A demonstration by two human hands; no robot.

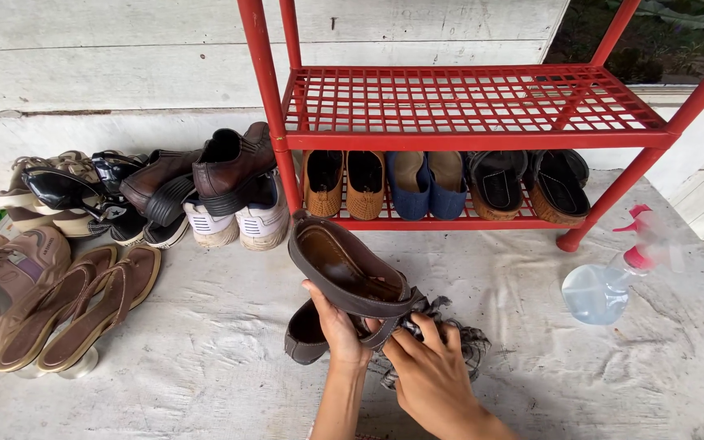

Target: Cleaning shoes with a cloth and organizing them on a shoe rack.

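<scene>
Right hand on cloth, left hand holding brown sandal, red rack behind

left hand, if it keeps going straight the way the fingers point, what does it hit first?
The left hand already grips the dark brown sandal, so that comes first. Past it, the line runs up towards the red shoe rack, probably its lower shelf near the tan woven slip-ons; depth is unclear.

Dark brown leather sandal, smooth, dull sheen; checked cloth rag, soft and matt; red plastic rack, glossy grid; rough, worn concrete floor.
</scene>
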